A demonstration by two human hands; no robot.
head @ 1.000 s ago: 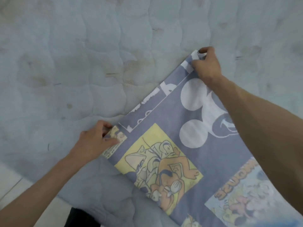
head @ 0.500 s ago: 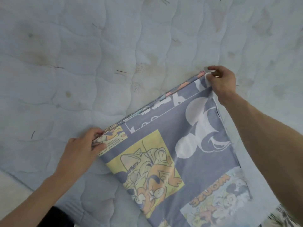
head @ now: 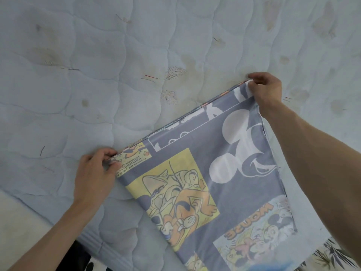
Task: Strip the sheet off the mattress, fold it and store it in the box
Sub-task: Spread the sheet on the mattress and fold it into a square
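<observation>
Sheet lifted, two hands pinching, one mattress

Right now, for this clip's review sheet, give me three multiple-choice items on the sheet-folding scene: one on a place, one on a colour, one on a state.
1. Where does the folded sheet lie?
A. on the bare mattress
B. inside a box
C. draped over a chair

2. What is the main background colour of the sheet?
A. bright red
B. grey-blue
C. dark green

3. What is the left hand doing?
A. lying flat and open on the mattress
B. pinching a corner of the sheet's far edge
C. holding a box lid

Answers:
1 A, the sheet rests flat on the quilted mattress, and no box is in view.
2 B, grey-blue cloth surrounds the yellow and pale cartoon panels.
3 B, its fingers close on the near-left corner, while the right hand pinches the other corner of the same edge.
</observation>
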